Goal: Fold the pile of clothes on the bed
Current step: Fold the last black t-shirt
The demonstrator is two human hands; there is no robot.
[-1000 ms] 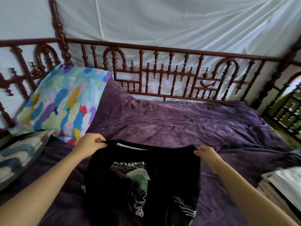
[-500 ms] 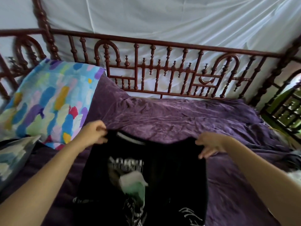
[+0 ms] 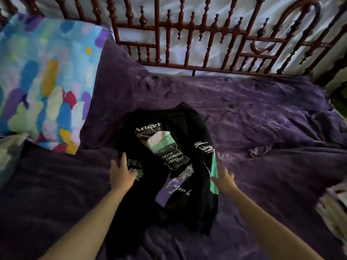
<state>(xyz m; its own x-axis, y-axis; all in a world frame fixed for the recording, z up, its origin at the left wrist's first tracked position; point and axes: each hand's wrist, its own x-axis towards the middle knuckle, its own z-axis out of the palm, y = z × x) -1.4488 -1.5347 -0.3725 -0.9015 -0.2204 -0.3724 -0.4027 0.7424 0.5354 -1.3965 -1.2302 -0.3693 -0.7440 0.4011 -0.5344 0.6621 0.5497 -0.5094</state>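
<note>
A black shirt [image 3: 167, 166] lies flat on the purple blanket [image 3: 262, 128], in the middle of the bed. A bright pillow [image 3: 43, 81] with many colors leans at the left, near the shirt. A dark red rail [image 3: 206, 38] runs behind. White words on the shirt read "Angel". The left hand [image 3: 122, 173] rests on the shirt's left edge, fingers spread apart. The right hand [image 3: 224, 178] touches the right edge by a green patch; its fingers are blurry, so I cannot tell.
</note>
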